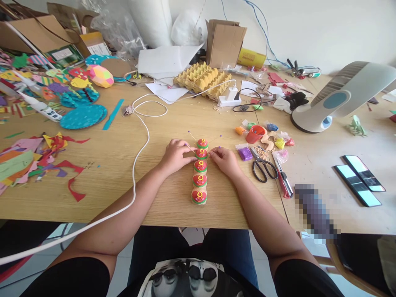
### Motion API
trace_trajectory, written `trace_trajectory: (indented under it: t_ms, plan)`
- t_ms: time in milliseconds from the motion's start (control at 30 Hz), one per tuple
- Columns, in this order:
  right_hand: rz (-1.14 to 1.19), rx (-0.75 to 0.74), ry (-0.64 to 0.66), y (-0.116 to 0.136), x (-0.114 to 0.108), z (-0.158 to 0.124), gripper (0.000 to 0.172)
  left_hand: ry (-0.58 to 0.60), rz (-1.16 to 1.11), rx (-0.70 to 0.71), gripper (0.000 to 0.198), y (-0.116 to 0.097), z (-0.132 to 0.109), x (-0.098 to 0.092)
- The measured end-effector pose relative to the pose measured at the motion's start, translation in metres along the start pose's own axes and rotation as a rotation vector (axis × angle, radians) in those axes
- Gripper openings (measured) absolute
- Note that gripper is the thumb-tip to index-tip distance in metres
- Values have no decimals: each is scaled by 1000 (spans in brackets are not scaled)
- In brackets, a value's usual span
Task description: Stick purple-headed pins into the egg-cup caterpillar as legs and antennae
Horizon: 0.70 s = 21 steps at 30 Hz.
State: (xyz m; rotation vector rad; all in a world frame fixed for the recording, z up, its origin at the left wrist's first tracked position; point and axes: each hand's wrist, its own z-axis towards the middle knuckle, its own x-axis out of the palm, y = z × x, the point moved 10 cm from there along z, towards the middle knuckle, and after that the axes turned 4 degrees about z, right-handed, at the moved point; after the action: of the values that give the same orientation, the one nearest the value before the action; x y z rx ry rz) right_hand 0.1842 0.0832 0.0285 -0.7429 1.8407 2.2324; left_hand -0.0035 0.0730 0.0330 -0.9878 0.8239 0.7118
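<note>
A row of several round craft pieces (200, 172), red and green with yellow marks, lies in a line on the wooden table (161, 198). Two thin sticks with purple tips stick out from the far end. My left hand (176, 156) rests at the left of the far pieces, its fingers curled and pinching one thin stick. On the right side, my right hand (225, 159) has its fingers pinched together by a small purple tip, touching the second piece.
Black scissors (263, 167) and a red utility knife (284, 181) lie to the right, near small clay bags and a red cup (256, 133). A white cable (136, 165) crosses the left. Coloured paper scraps (37, 161), an egg carton (202, 78), a fan (343, 97) and two phones (359, 185) surround the work spot.
</note>
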Motion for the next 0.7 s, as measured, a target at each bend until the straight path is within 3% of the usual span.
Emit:
trace_trajectory:
  t_ms: [700]
  plan:
    - [94,-11,3,-4,3,0,23,-26,23,17,34,-3,0,-2]
